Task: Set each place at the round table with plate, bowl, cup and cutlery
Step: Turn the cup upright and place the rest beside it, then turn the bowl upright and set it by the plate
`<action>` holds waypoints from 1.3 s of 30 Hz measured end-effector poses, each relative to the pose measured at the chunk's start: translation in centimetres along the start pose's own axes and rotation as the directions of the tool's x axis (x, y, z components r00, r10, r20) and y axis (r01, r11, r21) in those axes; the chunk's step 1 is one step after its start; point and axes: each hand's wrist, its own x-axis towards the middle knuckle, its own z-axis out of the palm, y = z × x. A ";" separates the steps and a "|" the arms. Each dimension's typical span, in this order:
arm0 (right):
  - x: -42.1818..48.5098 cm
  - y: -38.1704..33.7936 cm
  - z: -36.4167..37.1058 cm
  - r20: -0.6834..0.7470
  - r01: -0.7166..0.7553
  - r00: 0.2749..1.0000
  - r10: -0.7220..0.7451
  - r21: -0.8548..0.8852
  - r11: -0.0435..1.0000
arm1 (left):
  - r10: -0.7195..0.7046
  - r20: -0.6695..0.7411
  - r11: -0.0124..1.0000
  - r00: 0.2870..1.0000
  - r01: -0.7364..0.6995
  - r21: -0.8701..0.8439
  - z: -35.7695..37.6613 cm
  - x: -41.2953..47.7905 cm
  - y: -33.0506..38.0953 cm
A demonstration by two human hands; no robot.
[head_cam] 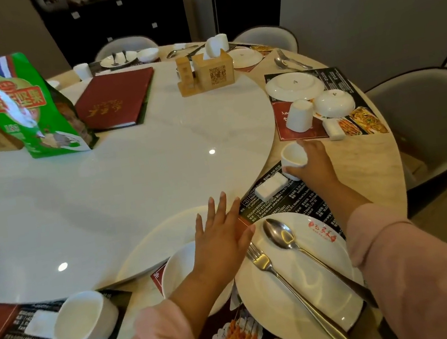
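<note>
Cup [293, 156] going down at the near setting.
Your right hand [316, 163] curls its fingers round the tilted cup, just past the plate's [270, 306] far side; your left hand [221, 241] hovers over the bowl [179, 273], fingers spread. Stand it upright, then release.

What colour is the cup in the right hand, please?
Plain white; the cup held by the right hand shows best in the head view.

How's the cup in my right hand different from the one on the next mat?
The held cup is gripped by the right hand; the far cup stands free on its mat. The held cup shows its open mouth; the far cup is upside down. Both are plain white, no handle.
</note>
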 end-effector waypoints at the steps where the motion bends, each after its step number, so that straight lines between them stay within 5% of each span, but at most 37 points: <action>1: -0.2 -0.2 -0.1 0.005 -0.006 1.000 0.006 0.001 1.000 | 0.003 0.004 1.000 1.000 -0.003 -0.001 0.0 -0.1 0.0; 12: -12.6 -2.5 -4.4 -0.164 0.042 0.986 -0.034 0.042 0.998 | 0.169 -0.005 0.983 0.986 -0.169 -0.076 -1.7 -3.9 1.6; 24: -30.7 2.6 -11.7 0.048 0.022 0.999 -0.015 -0.139 0.990 | 0.347 0.129 0.937 0.929 -0.339 -0.082 -2.1 -15.2 8.8; 39: -43.7 18.2 -30.5 0.157 0.008 0.986 0.058 -0.388 0.922 | 0.357 0.165 0.929 0.919 -0.332 -0.160 6.0 -25.9 32.5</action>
